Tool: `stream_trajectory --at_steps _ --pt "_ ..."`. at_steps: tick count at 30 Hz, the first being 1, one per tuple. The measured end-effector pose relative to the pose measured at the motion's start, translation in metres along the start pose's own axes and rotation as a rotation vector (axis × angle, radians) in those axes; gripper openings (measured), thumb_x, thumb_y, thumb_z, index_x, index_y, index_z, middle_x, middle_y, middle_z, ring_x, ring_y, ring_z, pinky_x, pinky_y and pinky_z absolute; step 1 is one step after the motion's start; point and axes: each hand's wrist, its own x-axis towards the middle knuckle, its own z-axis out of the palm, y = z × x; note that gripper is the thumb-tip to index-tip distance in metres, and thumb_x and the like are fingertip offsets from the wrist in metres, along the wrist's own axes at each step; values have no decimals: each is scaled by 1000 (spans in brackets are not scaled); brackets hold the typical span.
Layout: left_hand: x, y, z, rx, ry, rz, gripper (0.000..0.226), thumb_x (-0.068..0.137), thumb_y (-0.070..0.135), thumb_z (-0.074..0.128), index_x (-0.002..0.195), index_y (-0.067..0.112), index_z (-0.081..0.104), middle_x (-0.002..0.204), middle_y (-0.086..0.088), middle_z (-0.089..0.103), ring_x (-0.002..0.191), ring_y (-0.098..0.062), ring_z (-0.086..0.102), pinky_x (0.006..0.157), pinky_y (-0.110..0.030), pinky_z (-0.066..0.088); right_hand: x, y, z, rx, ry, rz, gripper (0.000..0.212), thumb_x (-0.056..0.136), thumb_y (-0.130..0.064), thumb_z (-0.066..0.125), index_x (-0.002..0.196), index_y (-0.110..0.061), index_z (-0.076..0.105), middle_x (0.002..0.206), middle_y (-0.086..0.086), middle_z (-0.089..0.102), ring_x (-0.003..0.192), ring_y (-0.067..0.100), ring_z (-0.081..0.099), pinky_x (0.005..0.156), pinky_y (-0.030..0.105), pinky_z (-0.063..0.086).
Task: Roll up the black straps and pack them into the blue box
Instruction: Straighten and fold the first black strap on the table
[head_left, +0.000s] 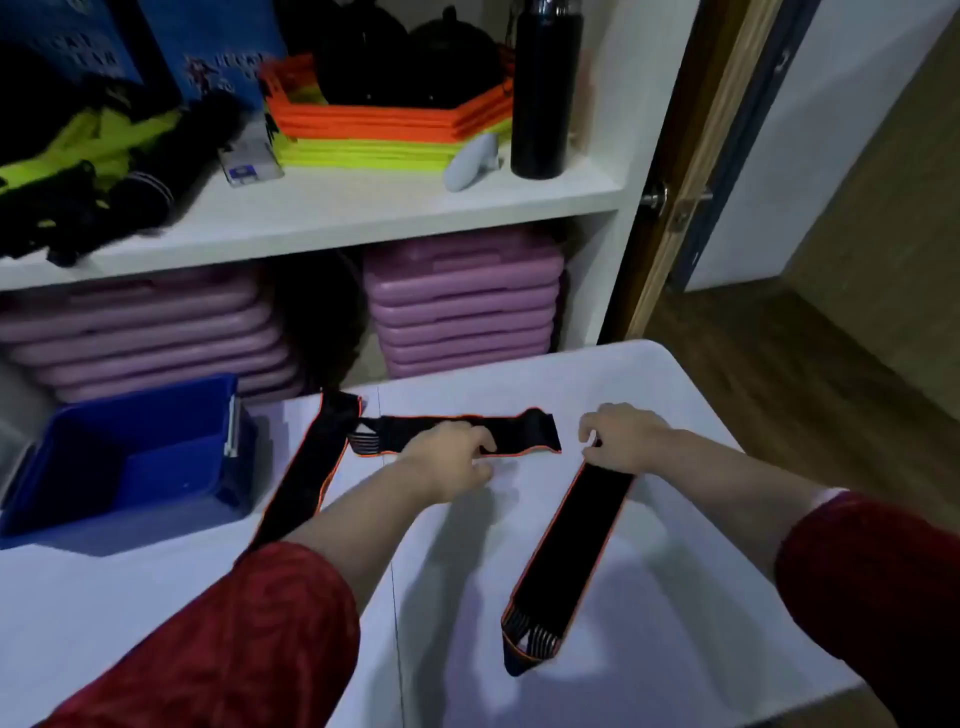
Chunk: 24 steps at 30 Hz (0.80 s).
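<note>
Table (597, 519): white, smooth and flat with a rounded far right corner; a thin seam runs front to back through the middle.
Box (104, 499): blue hard plastic, open-topped, at the table's far left edge; what shows of its inside looks empty, so I judge packing has not begun.
Straps: three flat black bands with orange edging, soft and limp, all unrolled. The left strap (306, 478) lies beside the box, the middle strap (524, 434) along the far edge, the right strap (566, 551) running toward the near edge, with a ribbed elastic end.
Left hand (447, 457): fingers narrow, pressing on the middle strap.
Right hand (623, 439): curled, pinching the right strap's far end, likely to start the first roll.
</note>
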Motion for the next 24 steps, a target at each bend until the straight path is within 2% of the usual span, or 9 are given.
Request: stream_trajectory --at_steps 4,7,9,13,16,19,24 --pt "4 11 50 -42 -112 -103 39 85 40 52 121 27 57 120 0 59 112 -22 55 91 -35 47 3 27 25 -38 10 48 43 82 -42 54 122 -28 51 120 5 47 112 27 45 87 40 43" --pt "8 18 96 -63 -195 -209 46 84 52 47 120 24 55 121 -3 58 110 -27 56 88 -37 46 9 45 36 64 31 115 53 82 -40 57 131 -24 43 124 8 45 114 30 46 90 44 46" --pt "6 26 120 -51 -242 -242 52 81 59 45 113 19 51 118 -7 58 105 -31 57 84 -38 47 13 55 41 144 49 171 58 84 -38 58 135 -21 37 130 11 44 117 33 47 92 46 46" --pt "-4 41 147 -181 -228 -295 52 76 52 66 110 18 47 113 -6 53 104 -29 54 83 -39 46 23 70 57 282 18 235 65 86 -34 59 141 -18 30 139 14 43 121 37 48 97 50 46" --pt "-12 47 157 -280 -205 -308 57 72 47 73 116 23 45 114 -2 50 104 -24 56 86 -38 49 28 75 66 363 9 244 61 87 -31 57 140 -16 32 137 14 48 118 36 53 96 49 47" --pt "-16 47 164 -329 -197 -315 59 70 32 78 117 20 45 114 -3 48 103 -24 57 89 -37 49 29 76 75 364 49 227 50 90 -27 52 136 -16 37 129 13 56 112 33 56 91 44 49" --pt "-30 32 167 -353 -174 -349 44 67 20 78 102 16 51 92 0 59 85 -20 56 71 -29 46 28 68 87 357 136 191 29 89 -22 48 117 -19 54 111 9 64 98 28 59 75 36 49"
